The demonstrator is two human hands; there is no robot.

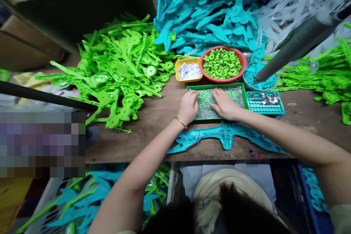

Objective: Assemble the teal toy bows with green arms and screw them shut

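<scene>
A shallow green tray [218, 118] full of small silver metal pieces, which look like screws, sits on the bench. At its left end is my left hand [188, 106], fingers curled together over the rim; whatever lies beneath the fingertips is hidden. My right hand [225, 105] rests on the metal pieces near the tray's middle, its fingers stretched and thumb apart. Between my forearms, along the bench's front, lies a turquoise bow-shaped plastic shell [211, 134] with thin red and blue wires. My right forearm covers part of it.
Behind the tray stand a yellow dish [178, 76] of white pieces, a red bowl [242, 60] of green and black parts and a turquoise tub [259, 87]. A small turquoise tray [265, 111] adjoins. Green parts [123, 65] and turquoise parts [214, 14] are heaped beyond. A grey pole [296, 45] slants in.
</scene>
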